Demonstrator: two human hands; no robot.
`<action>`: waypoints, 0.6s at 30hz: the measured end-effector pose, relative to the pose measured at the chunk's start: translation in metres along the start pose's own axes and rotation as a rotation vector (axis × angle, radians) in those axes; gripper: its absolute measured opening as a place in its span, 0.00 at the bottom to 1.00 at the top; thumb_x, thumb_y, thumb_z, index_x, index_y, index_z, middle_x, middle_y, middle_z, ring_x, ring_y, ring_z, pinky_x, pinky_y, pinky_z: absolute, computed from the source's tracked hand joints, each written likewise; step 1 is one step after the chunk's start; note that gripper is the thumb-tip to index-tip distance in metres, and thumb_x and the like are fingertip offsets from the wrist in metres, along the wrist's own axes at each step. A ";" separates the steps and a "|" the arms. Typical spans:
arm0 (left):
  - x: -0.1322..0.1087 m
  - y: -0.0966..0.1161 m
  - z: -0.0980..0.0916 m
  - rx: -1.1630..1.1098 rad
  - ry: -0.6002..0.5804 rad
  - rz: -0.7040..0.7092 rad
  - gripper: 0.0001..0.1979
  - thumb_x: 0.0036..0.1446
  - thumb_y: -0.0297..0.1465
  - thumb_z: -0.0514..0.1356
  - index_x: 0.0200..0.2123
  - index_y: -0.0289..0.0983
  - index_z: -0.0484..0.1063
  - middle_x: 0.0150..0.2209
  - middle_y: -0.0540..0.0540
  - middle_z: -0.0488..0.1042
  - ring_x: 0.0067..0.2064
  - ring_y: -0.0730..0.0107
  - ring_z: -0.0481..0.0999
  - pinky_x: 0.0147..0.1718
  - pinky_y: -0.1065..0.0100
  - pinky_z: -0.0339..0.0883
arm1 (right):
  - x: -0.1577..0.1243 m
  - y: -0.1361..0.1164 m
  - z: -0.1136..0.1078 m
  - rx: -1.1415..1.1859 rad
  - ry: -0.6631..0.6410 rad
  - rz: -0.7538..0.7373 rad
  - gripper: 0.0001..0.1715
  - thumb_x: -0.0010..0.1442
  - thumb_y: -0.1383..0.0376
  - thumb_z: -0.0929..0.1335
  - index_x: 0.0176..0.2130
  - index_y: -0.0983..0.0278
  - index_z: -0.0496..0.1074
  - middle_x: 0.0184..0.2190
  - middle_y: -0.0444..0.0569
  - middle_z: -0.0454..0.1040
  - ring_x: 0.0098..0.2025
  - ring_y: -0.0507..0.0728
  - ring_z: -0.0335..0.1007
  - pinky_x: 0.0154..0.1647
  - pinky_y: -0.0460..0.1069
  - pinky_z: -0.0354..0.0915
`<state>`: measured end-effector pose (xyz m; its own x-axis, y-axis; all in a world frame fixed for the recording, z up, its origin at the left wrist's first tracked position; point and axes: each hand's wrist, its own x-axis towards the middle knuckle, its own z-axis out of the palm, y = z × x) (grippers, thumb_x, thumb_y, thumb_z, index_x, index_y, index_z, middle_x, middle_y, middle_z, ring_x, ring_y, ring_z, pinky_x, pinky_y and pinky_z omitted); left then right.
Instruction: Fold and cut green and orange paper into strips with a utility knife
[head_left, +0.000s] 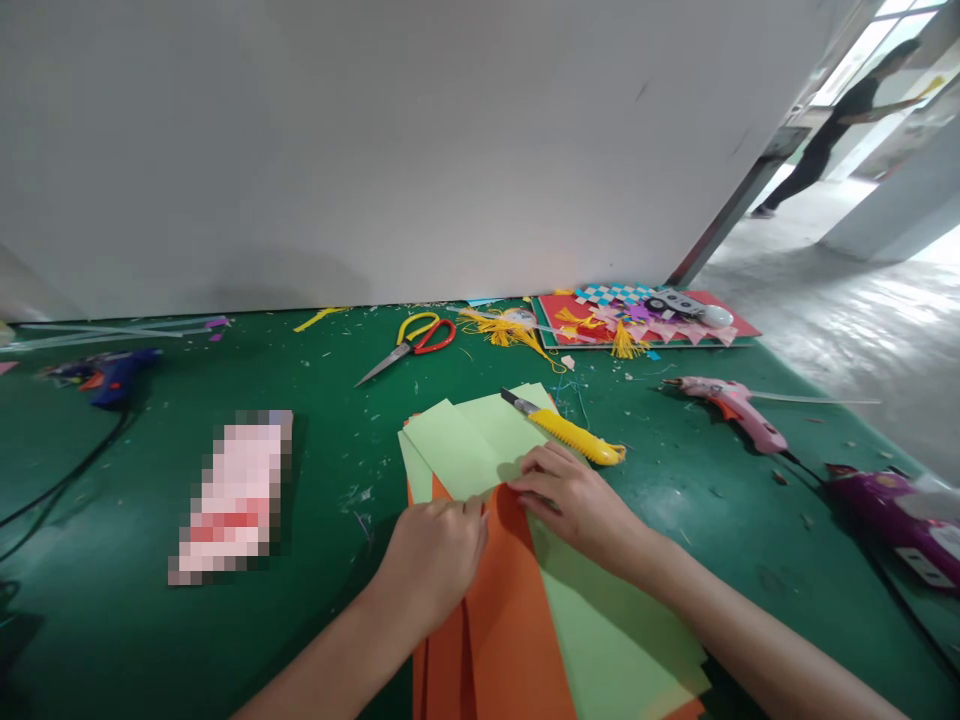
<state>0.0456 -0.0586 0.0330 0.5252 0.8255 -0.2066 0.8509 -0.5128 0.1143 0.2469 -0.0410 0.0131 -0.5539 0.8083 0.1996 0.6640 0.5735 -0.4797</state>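
Both hands meet at the upper end of a folded orange paper sheet (511, 600). My left hand (441, 548) is closed, its fingers pinching the paper's left edge near the top. My right hand (574, 500) pinches the same end from the right, with thumb and forefinger on the orange paper. Beneath lie several light green paper sheets (607, 630), with more orange paper showing under them. A yellow utility knife (574, 432) rests on the green sheets just beyond my right hand, its blade pointing up and left.
Scissors (411, 345) with yellow and red handles lie beyond the paper. At right are a pink glue gun (731, 408) and a purple tool (900, 515); a blue glue gun (124, 378) is left. A blurred-out pink item (236, 500) lies nearer. A person (836, 130) stands far off.
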 end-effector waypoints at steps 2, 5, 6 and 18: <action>0.000 0.000 0.000 0.001 -0.003 -0.005 0.17 0.65 0.27 0.42 0.34 0.35 0.70 0.25 0.44 0.75 0.27 0.54 0.77 0.23 0.58 0.70 | 0.000 -0.001 -0.005 0.004 -0.033 -0.005 0.10 0.61 0.71 0.66 0.41 0.62 0.74 0.40 0.51 0.70 0.44 0.58 0.65 0.44 0.53 0.66; 0.000 0.000 0.000 -0.011 -0.003 -0.014 0.18 0.65 0.27 0.42 0.35 0.35 0.71 0.25 0.44 0.75 0.27 0.54 0.77 0.24 0.58 0.69 | -0.001 -0.002 -0.010 0.021 -0.071 0.004 0.10 0.59 0.69 0.68 0.43 0.62 0.73 0.41 0.51 0.70 0.46 0.59 0.65 0.46 0.54 0.66; 0.000 0.000 0.000 -0.014 0.000 -0.014 0.18 0.65 0.27 0.42 0.35 0.35 0.71 0.25 0.44 0.75 0.27 0.55 0.77 0.24 0.58 0.69 | -0.001 -0.002 -0.011 0.026 -0.083 0.011 0.11 0.58 0.68 0.69 0.44 0.62 0.73 0.42 0.52 0.69 0.46 0.59 0.65 0.47 0.54 0.66; 0.000 -0.001 0.004 0.039 0.026 0.008 0.17 0.65 0.27 0.43 0.35 0.35 0.70 0.24 0.44 0.74 0.26 0.56 0.76 0.23 0.61 0.68 | -0.006 -0.009 -0.018 -0.001 -0.188 0.042 0.30 0.50 0.60 0.74 0.53 0.60 0.68 0.47 0.52 0.68 0.49 0.61 0.62 0.51 0.55 0.64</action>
<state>0.0451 -0.0589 0.0289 0.5324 0.8269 -0.1810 0.8459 -0.5276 0.0782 0.2534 -0.0486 0.0314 -0.6096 0.7926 0.0163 0.6890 0.5399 -0.4835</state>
